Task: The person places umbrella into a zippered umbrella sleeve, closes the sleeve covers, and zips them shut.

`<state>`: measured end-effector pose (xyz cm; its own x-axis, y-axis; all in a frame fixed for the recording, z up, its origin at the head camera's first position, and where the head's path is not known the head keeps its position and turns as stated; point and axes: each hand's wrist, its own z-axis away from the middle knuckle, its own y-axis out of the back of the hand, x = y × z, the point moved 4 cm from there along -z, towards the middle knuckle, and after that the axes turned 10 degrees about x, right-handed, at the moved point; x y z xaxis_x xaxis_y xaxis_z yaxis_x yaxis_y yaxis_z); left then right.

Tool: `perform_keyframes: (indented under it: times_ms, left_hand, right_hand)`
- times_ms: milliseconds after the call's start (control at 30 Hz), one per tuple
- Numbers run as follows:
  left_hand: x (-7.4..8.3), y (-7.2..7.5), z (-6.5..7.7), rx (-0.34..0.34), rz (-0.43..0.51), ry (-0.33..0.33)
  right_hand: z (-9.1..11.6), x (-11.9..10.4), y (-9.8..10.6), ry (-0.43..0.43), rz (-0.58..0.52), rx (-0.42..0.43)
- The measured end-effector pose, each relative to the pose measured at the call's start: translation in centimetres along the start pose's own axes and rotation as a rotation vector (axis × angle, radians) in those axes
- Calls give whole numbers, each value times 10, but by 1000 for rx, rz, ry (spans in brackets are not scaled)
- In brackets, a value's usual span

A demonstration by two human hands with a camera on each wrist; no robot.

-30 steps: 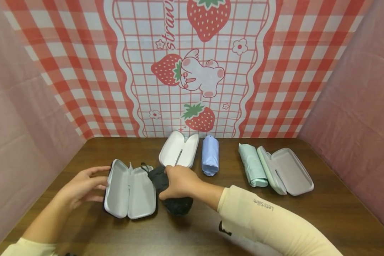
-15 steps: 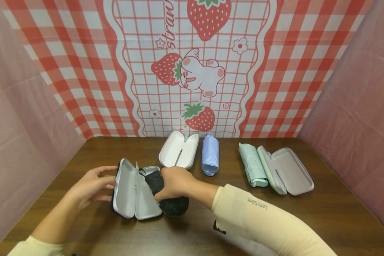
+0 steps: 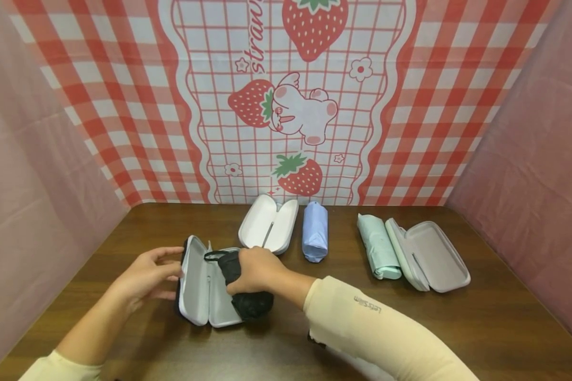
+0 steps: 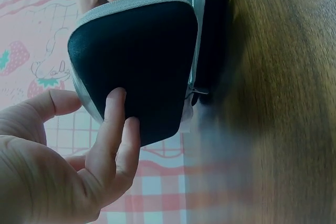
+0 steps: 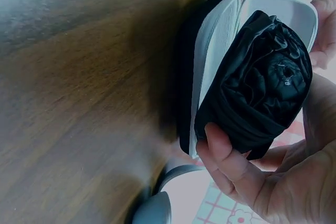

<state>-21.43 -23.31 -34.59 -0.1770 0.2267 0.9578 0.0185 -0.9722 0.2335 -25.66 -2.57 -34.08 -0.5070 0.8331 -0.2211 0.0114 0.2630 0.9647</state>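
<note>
My right hand (image 3: 261, 271) grips a folded black umbrella (image 3: 251, 307) from above, thumb on the near side. The umbrella, with a strap loop at its far end, lies tilted over the right half of an open black case (image 3: 194, 286) with a grey lining. In the right wrist view the bundled end of the umbrella (image 5: 262, 85) overlaps the case's inside. My left hand (image 3: 148, 275) touches the outer left side of the case, whose left half stands raised. Fairly straight fingers rest on that dark outer shell (image 4: 136, 61) in the left wrist view.
Behind my right hand lies an open white-lined case (image 3: 255, 219), with a blue folded umbrella (image 3: 314, 230) beside it. At the right are a mint-green folded umbrella (image 3: 378, 246) and an open grey-lined case (image 3: 436, 256). A checked strawberry cloth (image 3: 295, 132) hangs at the table's back.
The black case has shifted right along with my left hand, its left half more upright. My right hand has brought the umbrella slightly left, further over the case's right half.
</note>
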Motion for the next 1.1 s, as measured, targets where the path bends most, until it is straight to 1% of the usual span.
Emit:
perform_keyframes:
  times_ms: [133,333,600,700,800,933,1100]
  left_hand:
    - [1,-2,0,4,-7,-2]
    - [2,-4,-1,12,-8,-2]
    - [3,-9,-1,9,-16,-6]
    - [4,-11,-2,11,-14,-8]
    - [6,-12,-3,14,-15,-8]
    - [7,-13,-4,13,-23,-9]
    - [9,-15,-5,20,-30,-23]
  right_hand:
    - [-5,0,-4,-5,-17,15]
    - [-10,-2,-11,-19,-7,27]
    - [-15,-5,-16,-75,-26,38]
    - [-15,-5,-18,-88,-9,35]
    - [-15,-7,-18,-83,10,38]
    - [-16,-10,-19,-72,39,66]
    - [-15,-15,-26,-55,103,100]
